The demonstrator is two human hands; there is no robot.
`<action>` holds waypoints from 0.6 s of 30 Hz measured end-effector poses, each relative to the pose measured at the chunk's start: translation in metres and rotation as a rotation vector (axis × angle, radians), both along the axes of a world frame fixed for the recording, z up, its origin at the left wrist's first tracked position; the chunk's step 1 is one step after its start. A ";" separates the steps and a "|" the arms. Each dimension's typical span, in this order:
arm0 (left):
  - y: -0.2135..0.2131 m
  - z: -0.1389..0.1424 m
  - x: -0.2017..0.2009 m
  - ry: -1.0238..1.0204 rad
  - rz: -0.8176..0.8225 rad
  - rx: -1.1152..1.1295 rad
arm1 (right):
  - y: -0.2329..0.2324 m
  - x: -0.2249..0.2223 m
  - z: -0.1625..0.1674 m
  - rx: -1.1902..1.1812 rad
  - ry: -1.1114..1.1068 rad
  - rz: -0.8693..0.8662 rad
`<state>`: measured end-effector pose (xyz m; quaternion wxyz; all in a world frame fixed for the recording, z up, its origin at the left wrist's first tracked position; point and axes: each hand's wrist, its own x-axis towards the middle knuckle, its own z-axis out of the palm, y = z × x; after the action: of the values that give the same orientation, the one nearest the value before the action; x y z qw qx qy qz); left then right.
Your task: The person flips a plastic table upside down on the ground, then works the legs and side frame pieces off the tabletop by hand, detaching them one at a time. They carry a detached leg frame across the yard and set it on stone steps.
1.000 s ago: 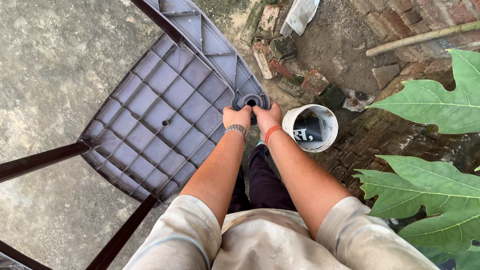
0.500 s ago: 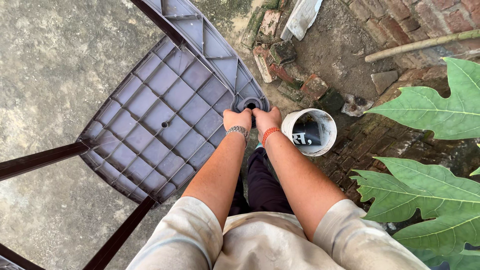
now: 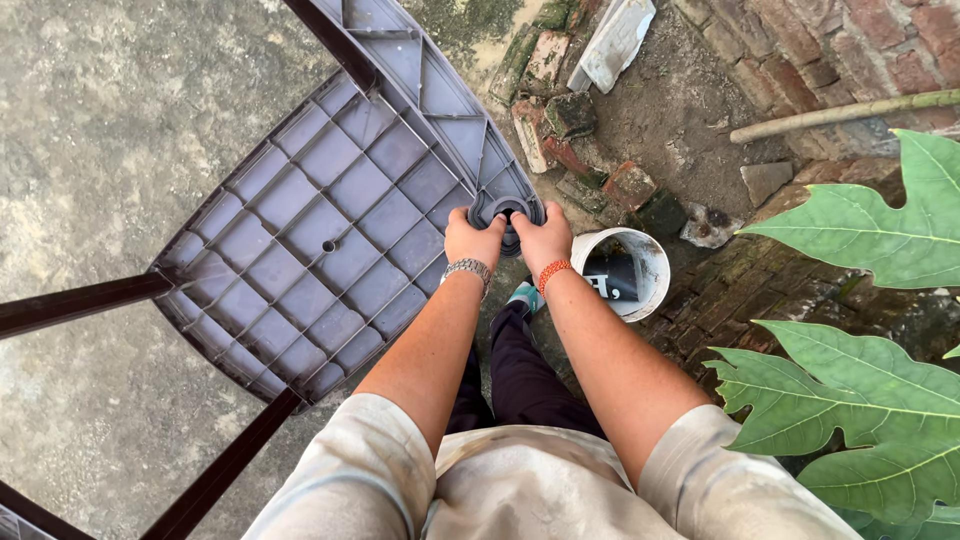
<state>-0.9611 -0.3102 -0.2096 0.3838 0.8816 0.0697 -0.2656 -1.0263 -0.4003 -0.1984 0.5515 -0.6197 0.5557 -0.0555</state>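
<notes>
An upturned plastic chair (image 3: 330, 240) is seen from above, its grey ribbed underside facing the camera and its dark legs (image 3: 80, 300) reaching out to the left and lower left. At the corner of the seat nearest the person a round leg socket (image 3: 505, 212) is found, and it is here that both hands are set. The left hand (image 3: 472, 238) is closed over the left rim of the socket, thumb towards the middle; the right hand (image 3: 544, 238) is closed over the right rim in the same way, so that the socket is gripped between the two (the fingers themselves are curled under the edge and cannot be seen in full). A metal watch band (image 3: 467, 268) is worn on the left wrist and an orange thread band (image 3: 553, 268) on the right.

The chair is tilted on a bare concrete floor (image 3: 110, 100), with the gripped corner just above the person's dark trousers (image 3: 520, 380) and a shoe (image 3: 524, 296).

Just to the right of the right hand a white plastic bucket (image 3: 655, 262) is stood, open at the top, with dark contents. Beyond it, loose bricks (image 3: 570, 120) and broken pieces are scattered over a patch of earth, a pale slab (image 3: 615, 40) is lying near the top edge, and a pale bamboo pole (image 3: 850, 112) is laid against a brick wall (image 3: 850, 50). Large green leaves (image 3: 880, 400) are spread across the right side.
</notes>
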 end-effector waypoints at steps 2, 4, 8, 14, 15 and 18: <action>0.000 0.000 0.002 -0.021 -0.022 0.005 | -0.003 0.002 -0.003 -0.049 0.003 0.029; -0.001 0.000 0.004 -0.039 -0.046 0.014 | -0.007 0.004 -0.005 -0.112 -0.008 0.067; -0.004 0.000 0.009 -0.067 -0.093 0.049 | -0.019 0.009 -0.010 -0.234 0.055 0.250; -0.006 0.003 0.014 -0.017 -0.100 0.065 | -0.027 0.011 -0.014 -0.291 0.096 0.349; -0.007 0.004 0.014 -0.009 -0.095 0.068 | -0.028 0.011 -0.014 -0.282 0.096 0.346; -0.009 0.005 0.015 0.000 -0.083 0.063 | -0.031 0.012 -0.014 -0.311 0.127 0.399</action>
<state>-0.9462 -0.3194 -0.2049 0.3446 0.8954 0.0411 -0.2789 -1.0141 -0.4309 -0.2126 0.4138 -0.7965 0.4408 0.0085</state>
